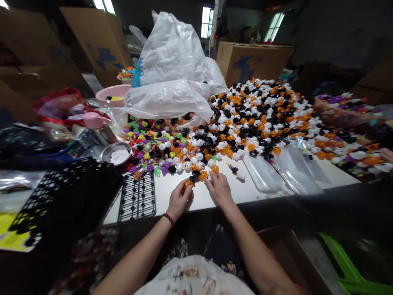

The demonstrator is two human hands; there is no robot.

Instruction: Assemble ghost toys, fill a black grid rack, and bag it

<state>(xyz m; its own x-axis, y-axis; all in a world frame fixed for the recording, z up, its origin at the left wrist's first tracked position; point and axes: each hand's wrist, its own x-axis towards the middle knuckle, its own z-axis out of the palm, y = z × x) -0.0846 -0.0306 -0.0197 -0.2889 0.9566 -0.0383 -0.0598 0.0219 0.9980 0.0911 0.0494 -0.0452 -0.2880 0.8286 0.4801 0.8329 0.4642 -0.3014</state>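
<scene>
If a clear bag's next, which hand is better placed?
Probably the right hand: it's nearer the clear bags, which lie to its right. The left hand is farther away, holding an orange toy.

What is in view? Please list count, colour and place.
Table: one, white, centre
Small pieces: countless, mixed colours, on table
Grid trays: several, black, left
Sack: one, white, back
Plastic bags: several, clear, right
Bowl: one, silver, left
Flask: one, silver-pink, left
Basin: one, pink, back left
Bag: one, red, left
Boxes: several, brown, background
Windows: several, bright, top
Plastic object: one, green, lower right
Another person's hand: one, right edge
Left hand: one, centre, holding orange piece
Right hand: one, centre, beside pieces
</scene>
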